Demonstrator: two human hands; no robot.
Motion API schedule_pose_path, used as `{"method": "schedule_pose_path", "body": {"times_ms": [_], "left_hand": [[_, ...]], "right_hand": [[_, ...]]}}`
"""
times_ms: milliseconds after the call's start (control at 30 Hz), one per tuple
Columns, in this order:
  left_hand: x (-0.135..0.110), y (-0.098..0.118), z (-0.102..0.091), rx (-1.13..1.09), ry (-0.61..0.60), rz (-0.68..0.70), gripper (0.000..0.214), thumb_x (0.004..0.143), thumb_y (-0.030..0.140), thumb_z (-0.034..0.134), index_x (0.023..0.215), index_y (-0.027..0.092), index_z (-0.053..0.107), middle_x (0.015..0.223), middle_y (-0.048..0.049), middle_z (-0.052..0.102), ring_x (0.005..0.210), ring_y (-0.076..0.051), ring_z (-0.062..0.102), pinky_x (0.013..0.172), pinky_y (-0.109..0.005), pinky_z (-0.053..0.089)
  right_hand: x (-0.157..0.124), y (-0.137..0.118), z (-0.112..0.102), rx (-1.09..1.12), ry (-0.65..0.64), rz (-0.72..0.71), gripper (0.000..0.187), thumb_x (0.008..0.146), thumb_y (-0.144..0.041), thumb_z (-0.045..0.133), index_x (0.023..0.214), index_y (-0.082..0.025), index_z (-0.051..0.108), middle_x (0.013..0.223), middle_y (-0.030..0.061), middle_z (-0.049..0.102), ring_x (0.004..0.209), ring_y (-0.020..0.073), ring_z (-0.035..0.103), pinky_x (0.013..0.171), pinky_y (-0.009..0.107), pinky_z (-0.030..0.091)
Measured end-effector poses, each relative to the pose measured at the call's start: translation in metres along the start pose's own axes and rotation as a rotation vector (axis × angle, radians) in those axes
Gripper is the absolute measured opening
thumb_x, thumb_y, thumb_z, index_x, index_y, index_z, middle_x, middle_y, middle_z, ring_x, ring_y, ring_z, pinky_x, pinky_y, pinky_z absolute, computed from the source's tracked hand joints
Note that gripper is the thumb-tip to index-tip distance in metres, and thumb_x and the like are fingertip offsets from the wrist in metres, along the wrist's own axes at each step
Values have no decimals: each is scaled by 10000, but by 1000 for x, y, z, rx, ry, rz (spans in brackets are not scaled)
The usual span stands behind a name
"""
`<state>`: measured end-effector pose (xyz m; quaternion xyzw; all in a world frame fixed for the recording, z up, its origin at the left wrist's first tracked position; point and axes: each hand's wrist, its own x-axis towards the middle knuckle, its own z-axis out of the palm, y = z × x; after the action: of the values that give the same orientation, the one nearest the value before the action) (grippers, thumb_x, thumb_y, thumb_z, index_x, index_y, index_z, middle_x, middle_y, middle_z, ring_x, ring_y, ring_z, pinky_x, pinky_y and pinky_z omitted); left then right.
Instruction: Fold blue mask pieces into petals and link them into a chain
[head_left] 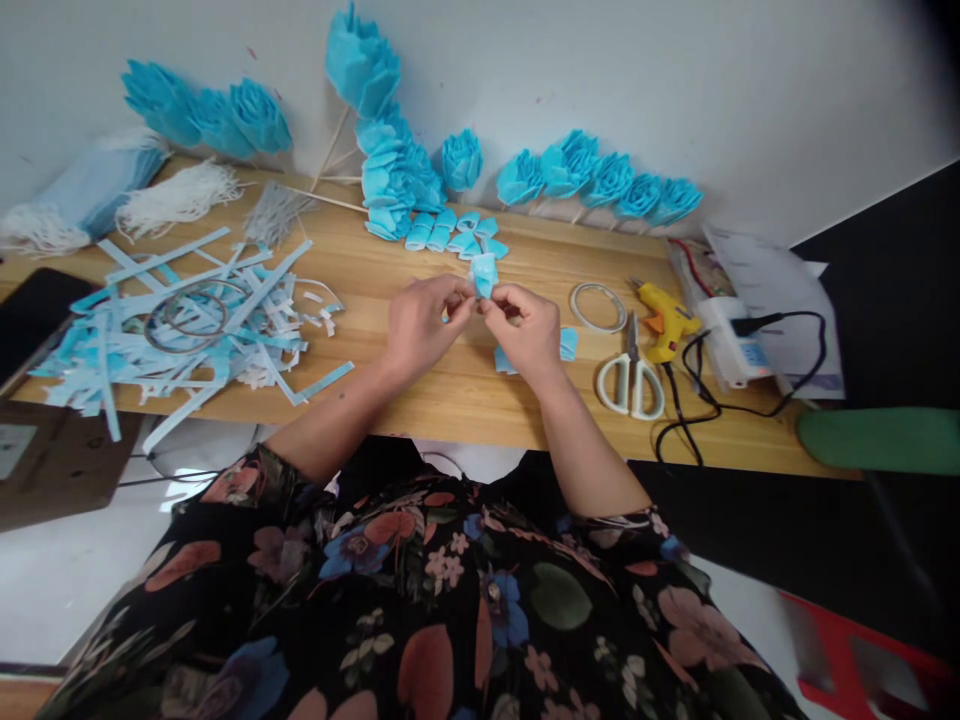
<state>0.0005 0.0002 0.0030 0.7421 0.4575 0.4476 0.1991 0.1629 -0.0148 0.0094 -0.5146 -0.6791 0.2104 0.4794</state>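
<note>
A small folded piece of light blue fabric [484, 272] is held up over the middle of the wooden table. My left hand [429, 318] pinches its lower left edge. From the other side, my right hand [525, 325] pinches the bottom of the same piece. The exact fold between the fingertips is too small to make out. Just beyond them lie several rolled blue fabric pieces [442, 230]. Partly under my right hand, flat blue pieces [568, 344] rest on the wood.
Blue fabric flowers [570, 165] on sticks lean along the wall. Cut strips [180, 340] heap at left near a phone [37, 315]. White-handled scissors [631, 380], a tape roll [598, 307], a yellow glue gun [666, 318] and a power strip [739, 345] lie at right.
</note>
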Motion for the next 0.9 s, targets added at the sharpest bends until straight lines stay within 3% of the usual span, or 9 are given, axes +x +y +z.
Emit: {"method": "schedule_pose_path", "body": {"times_ms": [367,633,767,900], "left_hand": [[4,1,0,-196,34,-104,73,825,143,619,781,197,598,648,35,607,563,-87,502,542,-236,377],[6,-8,2,-295,72,-148,123,911,249,622,804,207,576,627,35,571,539,-81,485,507,-226,358],[6,-5,1,-256,85,-121,120,912,248,623,807,205,586,626,36,578,541,-86,486,524,-239,362],[2,1,-1,-146,29,-47,76,877,260,701,897,208,649,655,39,617,563,-97,511,582,-259,396]], "right_hand": [[0,2,-1,63,25,73,212,835,-342,621,672,-220,564,618,-35,523,576,113,447,604,278,396],[2,11,-3,167,6,153,233,854,-408,599,706,-230,577,687,-12,619,642,134,524,634,284,428],[4,14,-3,236,9,174,230,845,-396,607,694,-226,573,718,-4,656,660,134,550,644,282,439],[3,13,-3,215,-11,162,254,862,-408,620,694,-219,596,647,-23,592,624,127,520,626,276,427]]}}
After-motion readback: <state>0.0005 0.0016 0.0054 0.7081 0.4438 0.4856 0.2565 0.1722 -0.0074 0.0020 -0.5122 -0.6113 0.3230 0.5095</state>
